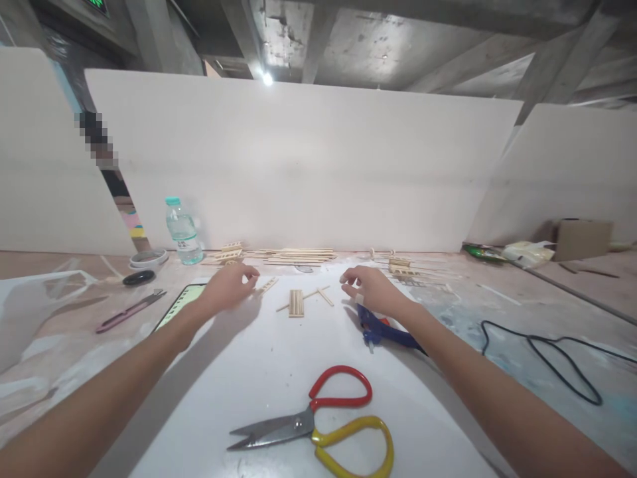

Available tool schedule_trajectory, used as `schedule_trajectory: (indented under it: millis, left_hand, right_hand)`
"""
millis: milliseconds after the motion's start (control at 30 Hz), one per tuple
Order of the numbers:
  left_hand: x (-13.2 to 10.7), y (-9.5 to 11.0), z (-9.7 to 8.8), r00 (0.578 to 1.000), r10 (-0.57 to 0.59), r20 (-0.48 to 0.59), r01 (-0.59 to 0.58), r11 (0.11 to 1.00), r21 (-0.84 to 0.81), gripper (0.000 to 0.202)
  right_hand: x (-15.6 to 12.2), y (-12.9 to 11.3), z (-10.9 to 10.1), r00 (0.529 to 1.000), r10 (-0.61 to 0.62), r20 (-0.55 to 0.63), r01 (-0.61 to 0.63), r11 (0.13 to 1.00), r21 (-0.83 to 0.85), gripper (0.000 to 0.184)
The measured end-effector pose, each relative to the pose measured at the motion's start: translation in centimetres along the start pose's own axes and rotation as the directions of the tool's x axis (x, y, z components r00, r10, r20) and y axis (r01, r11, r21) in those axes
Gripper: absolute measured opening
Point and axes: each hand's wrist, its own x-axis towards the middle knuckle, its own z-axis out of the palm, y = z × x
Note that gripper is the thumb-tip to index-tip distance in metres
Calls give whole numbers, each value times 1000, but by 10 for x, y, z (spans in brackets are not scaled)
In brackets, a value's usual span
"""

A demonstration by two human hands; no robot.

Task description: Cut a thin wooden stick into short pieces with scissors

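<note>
My left hand (231,285) hovers over the left part of the white board (199,405), fingers loosely curved, with nothing visible in it. Just right of its fingertips lies a small ladder-like piece of wooden sticks (269,286). My right hand (372,289) is held with thumb and fingers a little apart, also holding nothing visible. Below it, partly hidden by the forearm, lies a blue glue gun (371,325). Between both hands are a small slatted panel of sticks (296,303) and thin loose sticks (326,296).
Scissors (298,423) with one red and one yellow handle lie nearest me. A bundle of sticks (298,255) lies along the white partition (298,166). At left are a water bottle (182,232), a phone (182,302) and pink-handled nippers (129,312); a black cable (547,342) curls at right.
</note>
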Motion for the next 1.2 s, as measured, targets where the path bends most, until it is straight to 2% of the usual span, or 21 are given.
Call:
schedule_trajectory:
  millis: [133,267,367,533,667,833,1000,1100,1200]
  left_hand:
    - [22,-35,-4,999,-1,42,0,999,33,30]
    - [40,-47,10,996,-6,94,-2,997,81,28]
    - [57,-41,24,994,-4,113,-10,993,119,29]
    - [88,-15,48,993,17,120,-37,984,173,31]
    - [107,-2,65,991,41,129,-64,983,173,28]
    - [121,-4,75,992,45,121,-59,991,116,23]
    - [122,-10,68,995,10,103,-6,999,-35,16]
    - [114,-7,49,995,17,93,3,978,-206,22]
    - [94,8,22,989,84,118,-28,909,-417,31]
  right_hand:
    - [17,16,-1,1000,16,-10,-16,999,28,15]
    - [35,23,5,1000,9,-1,-9,999,51,13]
    - [45,20,14,1000,-16,7,16,998,67,11]
    - [47,9,23,999,-49,0,49,995,84,11]
    - [35,10,17,994,-105,4,104,990,93,12]
    - [19,24,1,997,-80,22,78,994,78,14]
    - [4,36,-10,1000,-6,18,5,998,56,16]
    - [-4,38,-17,1000,-1,24,-1,997,81,17]
    - [-9,29,-22,1000,0,23,-3,990,140,18]
